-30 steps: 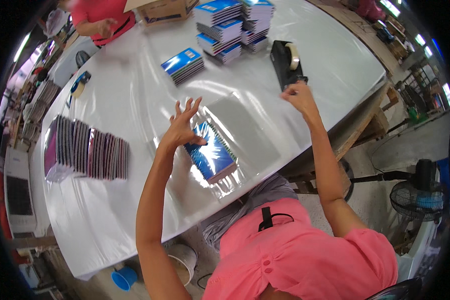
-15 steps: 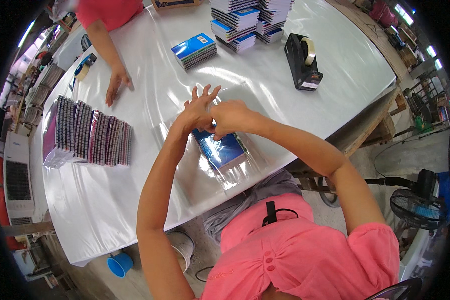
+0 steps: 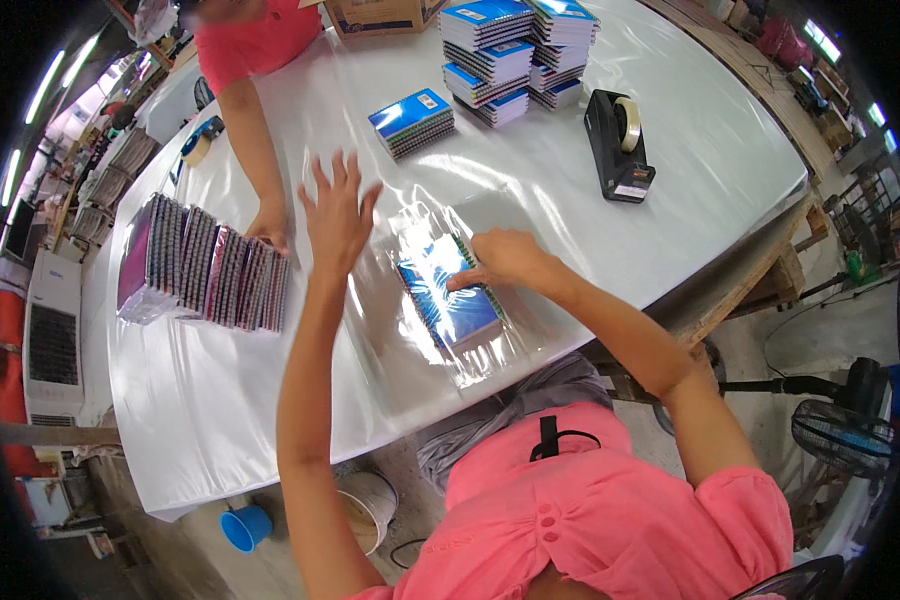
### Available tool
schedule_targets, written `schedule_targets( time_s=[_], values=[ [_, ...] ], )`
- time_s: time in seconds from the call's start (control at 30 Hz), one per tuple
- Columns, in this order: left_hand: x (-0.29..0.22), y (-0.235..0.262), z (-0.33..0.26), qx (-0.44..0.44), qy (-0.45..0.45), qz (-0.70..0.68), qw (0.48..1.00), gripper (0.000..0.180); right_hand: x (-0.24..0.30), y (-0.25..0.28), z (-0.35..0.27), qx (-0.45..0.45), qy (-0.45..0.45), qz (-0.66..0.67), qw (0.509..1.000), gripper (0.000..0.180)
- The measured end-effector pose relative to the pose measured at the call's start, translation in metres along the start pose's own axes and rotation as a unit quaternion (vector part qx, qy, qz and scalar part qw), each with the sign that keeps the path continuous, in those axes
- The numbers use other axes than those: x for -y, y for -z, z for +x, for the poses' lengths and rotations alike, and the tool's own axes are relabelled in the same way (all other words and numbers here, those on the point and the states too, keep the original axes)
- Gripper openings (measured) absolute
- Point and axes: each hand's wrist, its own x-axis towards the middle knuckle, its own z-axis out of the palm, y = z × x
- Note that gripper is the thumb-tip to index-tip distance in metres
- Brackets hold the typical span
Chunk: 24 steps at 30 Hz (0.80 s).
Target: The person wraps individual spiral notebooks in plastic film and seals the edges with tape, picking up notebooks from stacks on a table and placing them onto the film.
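Observation:
A small stack of blue spiral notebooks (image 3: 467,318) lies near the table's front edge under glossy clear plastic film (image 3: 375,325). My right hand (image 3: 515,258) rests over its right side, one digit stretched onto the film-covered top cover and the other fingers partly curled; I see nothing held in it. Up and to the left of the stack, my left hand (image 3: 338,215) is raised with fingers spread, holding nothing. Its fingers are slightly blurred.
A row of spiral notebooks (image 3: 205,265) stands at the left, with a co-worker's hand (image 3: 270,225) behind it. Blue notebooks (image 3: 410,120), taller notebook piles (image 3: 510,60), a cardboard box (image 3: 382,14) and a black tape dispenser (image 3: 618,145) sit farther back. Another dispenser (image 3: 200,142) is far left.
My left hand has moved away from my right, leftward and up. My right hand has shifted right, uncovering more of the wrapped stack. The co-worker's hand has reached the notebook row.

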Motion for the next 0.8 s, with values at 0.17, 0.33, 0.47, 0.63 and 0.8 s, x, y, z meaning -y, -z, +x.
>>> schedule_targets(
  time_s=[0.17, 0.33, 0.47, 0.63, 0.8],
  values=[
    [-0.023, -0.015, -0.116, 0.327, 0.131, -0.091, 0.932, 0.057, -0.016, -0.033, 0.006, -0.057, 0.013, 0.191, 0.98, 0.073],
    [-0.049, -0.012, -0.142, 0.234, 0.153, -0.189, 0.941, 0.059, -0.017, -0.059, 0.005, -0.166, 0.069, 0.27, 0.946, 0.058],
    [-0.065, 0.011, -0.156, 0.165, 0.28, -0.63, 0.705, 0.059, 0.001, -0.031, -0.038, -0.075, 0.029, 0.519, 0.851, 0.086],
    [-0.088, 0.038, -0.159, -0.001, 0.245, -0.722, 0.647, 0.083, 0.01, -0.033, -0.057, -0.181, 0.17, 0.534, 0.808, 0.094],
    [-0.095, 0.021, -0.159, -0.011, 0.266, -0.741, 0.617, 0.083, -0.006, -0.056, -0.036, -0.2, 0.23, 0.494, 0.814, 0.094]
  ],
)
